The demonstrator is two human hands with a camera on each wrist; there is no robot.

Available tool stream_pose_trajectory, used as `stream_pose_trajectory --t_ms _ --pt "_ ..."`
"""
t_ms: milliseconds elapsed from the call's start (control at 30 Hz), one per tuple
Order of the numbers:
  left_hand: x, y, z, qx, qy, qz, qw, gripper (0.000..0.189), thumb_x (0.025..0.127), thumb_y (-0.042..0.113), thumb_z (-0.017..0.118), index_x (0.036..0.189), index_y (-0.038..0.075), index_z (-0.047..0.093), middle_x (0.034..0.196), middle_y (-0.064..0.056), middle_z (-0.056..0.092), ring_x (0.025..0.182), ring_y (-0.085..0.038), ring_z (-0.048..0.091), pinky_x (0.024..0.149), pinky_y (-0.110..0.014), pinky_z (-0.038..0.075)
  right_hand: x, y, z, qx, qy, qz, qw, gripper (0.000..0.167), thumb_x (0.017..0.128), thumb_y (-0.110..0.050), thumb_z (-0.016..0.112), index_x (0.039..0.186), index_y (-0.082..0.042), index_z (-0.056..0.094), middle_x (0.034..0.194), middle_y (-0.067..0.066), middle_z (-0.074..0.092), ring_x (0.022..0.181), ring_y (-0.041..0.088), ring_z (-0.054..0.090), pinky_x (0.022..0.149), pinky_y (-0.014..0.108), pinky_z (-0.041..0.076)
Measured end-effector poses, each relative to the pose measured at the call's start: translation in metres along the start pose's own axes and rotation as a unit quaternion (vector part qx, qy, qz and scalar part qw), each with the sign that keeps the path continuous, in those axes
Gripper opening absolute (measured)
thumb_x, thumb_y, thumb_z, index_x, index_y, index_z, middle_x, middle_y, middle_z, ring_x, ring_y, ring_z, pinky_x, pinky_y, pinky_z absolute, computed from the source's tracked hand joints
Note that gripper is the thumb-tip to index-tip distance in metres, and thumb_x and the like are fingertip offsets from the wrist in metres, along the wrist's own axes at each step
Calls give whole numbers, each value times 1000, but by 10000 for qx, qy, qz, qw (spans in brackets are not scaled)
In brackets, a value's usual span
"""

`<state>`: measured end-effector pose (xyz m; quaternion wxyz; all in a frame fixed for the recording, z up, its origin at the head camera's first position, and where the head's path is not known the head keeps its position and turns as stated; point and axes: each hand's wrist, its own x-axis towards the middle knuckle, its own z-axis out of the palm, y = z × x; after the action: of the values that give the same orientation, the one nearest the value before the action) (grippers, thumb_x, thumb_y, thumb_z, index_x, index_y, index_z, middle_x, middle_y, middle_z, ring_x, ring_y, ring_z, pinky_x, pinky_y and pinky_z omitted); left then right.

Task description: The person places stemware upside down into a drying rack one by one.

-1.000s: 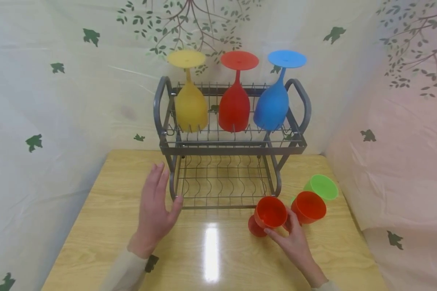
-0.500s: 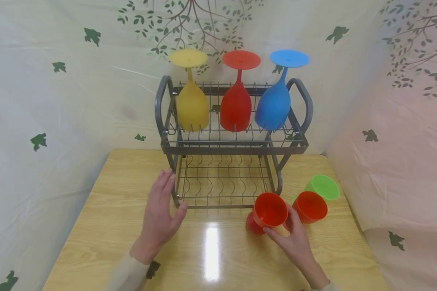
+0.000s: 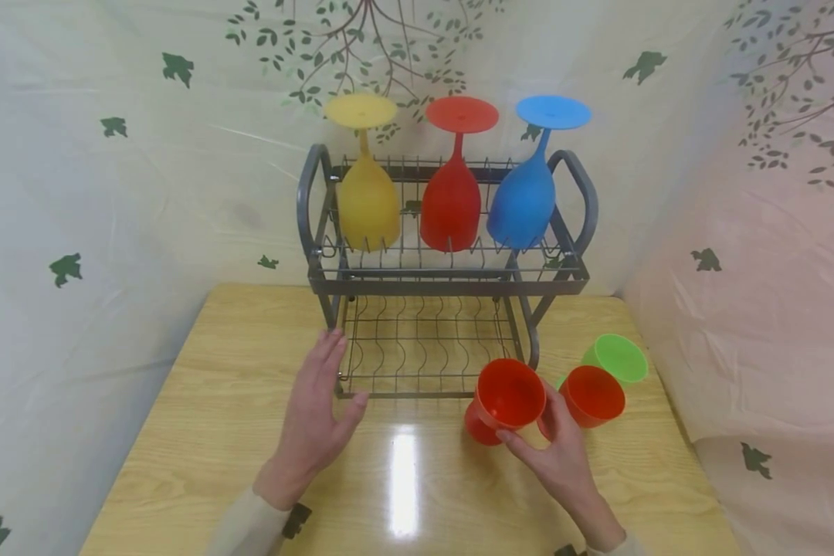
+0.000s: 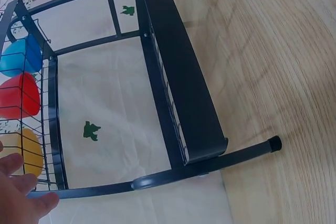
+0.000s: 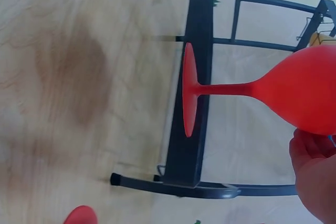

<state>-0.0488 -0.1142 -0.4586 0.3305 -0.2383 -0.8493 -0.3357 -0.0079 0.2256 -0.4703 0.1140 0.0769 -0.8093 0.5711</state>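
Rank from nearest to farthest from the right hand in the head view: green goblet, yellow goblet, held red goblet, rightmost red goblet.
1. Held red goblet: in the right hand.
2. Rightmost red goblet: right of the hand.
3. Green goblet: just behind that one, farther right.
4. Yellow goblet: upside down, upper left on the rack.

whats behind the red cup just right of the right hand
Behind the red cup, beside the right hand, is a green cup: its bowl shows, plus a green sliver left of the red cup. The rest is covered; whether more hides there cannot be told.
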Motion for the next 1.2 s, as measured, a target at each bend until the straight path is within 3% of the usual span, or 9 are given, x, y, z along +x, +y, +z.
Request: stream_pose_trajectory --t_ms 267,467,533,667,800,1033,1200 --pt "-6 8 -1 -463 -485 -466 9967 74 104 46 48 157 -3 35 166 -18 32 152 -41 29 127 -48 21 3 -10 6 217 -56 -261 9994 78 82 4 84 150 -8 48 145 6 58 128 9 56 100 18 50" --pt "-14 18 1 -975 -692 -800 9896 73 101 38 56 160 2 33 166 -15 33 151 -38 33 127 -40 21 5 -13 10 169 -271 -361 9988 81 82 0 84 152 -13 46 148 4 55 130 12 54 100 20 51" --pt "-16 21 2 -1107 -735 -985 9862 72 101 37 57 161 6 33 165 -12 35 151 -35 34 125 -42 25 6 -14 11 188 -332 -433 9983 81 82 0 85 152 -14 47 147 3 55 130 14 55 101 21 51" --pt "-19 25 6 -1513 -705 -1187 9788 68 101 32 59 160 9 36 162 -11 41 143 -35 45 110 -51 46 9 -16 13 241 -464 -580 9969 80 81 -1 86 150 -15 49 145 2 57 129 17 56 103 23 51" --pt "-21 26 9 -2045 -678 -1271 9682 63 99 24 61 158 9 40 157 -10 48 134 -34 54 95 -50 57 11 -19 18 152 -582 -728 9955 82 79 -3 87 150 -17 49 144 1 56 129 18 55 102 23 51" --pt "-22 27 10 -2828 -888 -1736 9391 62 99 18 63 157 8 41 152 -12 52 131 -39 56 100 -47 56 15 -23 27 -232 -706 -1265 9892 85 74 -5 91 149 -15 51 139 5 57 123 20 57 97 26 55" --pt "-24 28 10 -3173 -1082 -2069 9191 62 99 15 65 156 8 41 150 -12 53 130 -42 56 102 -47 55 17 -23 33 -808 -864 -1455 9823 84 74 -14 92 148 -18 52 142 0 57 121 22 58 90 41 60"
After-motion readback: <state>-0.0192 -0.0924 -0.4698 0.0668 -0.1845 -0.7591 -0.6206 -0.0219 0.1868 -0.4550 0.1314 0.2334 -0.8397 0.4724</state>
